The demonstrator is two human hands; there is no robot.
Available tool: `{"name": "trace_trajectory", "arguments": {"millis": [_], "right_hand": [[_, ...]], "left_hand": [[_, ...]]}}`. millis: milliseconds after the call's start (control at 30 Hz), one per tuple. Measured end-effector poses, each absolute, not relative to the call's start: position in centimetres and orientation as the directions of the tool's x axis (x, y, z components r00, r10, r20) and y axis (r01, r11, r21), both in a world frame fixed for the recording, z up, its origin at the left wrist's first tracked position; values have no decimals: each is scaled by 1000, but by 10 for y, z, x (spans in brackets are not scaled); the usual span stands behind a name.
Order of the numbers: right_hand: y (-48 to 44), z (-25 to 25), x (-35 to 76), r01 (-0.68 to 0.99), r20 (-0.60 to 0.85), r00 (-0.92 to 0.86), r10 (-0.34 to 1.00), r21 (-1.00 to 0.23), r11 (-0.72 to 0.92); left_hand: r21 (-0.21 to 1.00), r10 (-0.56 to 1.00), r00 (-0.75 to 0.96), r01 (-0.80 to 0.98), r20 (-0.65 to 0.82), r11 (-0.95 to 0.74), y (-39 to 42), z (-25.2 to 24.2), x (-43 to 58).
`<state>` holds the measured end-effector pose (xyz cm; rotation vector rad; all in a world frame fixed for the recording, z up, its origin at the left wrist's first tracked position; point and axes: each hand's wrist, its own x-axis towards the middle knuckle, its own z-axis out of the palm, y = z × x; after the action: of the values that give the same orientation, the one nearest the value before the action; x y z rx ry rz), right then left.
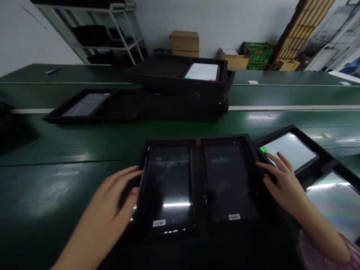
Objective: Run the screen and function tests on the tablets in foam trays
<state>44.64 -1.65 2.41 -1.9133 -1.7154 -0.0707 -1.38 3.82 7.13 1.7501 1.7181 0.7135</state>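
A black tray (198, 180) with two compartments lies in front of me on the green surface. Each compartment holds a dark, glossy, flat screen panel: the left panel (168, 183) reflects a light bar, the right panel (227, 176) is duller. Both have a small white label near the bottom. My left hand (118, 198) grips the tray's left rim, fingers over the edge and thumb lower down. At the right rim, my right hand (281, 180) has index finger and thumb against the edge, while its other fingers spread outward.
On the right lies another black tray (326, 168) with two bright panels, one with a green sticker. Stacked black trays (182, 101) stand behind, beside a tray (95, 120) holding one greyish panel. Cardboard boxes (184, 41), a green crate (256, 54) and shelving (118, 28) line the back.
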Motion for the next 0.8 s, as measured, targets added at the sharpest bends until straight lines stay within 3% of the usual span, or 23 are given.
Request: {"name": "trace_trajectory", "arguments": {"millis": [133,233,400,800], "right_hand": [[15,3,432,946,387,179,905,-320,-50],[37,-7,420,943,399,179,899,-332,-41],[42,-9,410,941,443,164,882,-339,-5],[32,1,408,939,441,152,885,-345,10]], "left_hand": [[493,918,389,787,71,-371,94,74,72],[342,884,459,820,85,-459,140,52,106],[306,889,451,837,81,-453,172,27,121],[266,895,440,857,68,-442,168,33,124]]}}
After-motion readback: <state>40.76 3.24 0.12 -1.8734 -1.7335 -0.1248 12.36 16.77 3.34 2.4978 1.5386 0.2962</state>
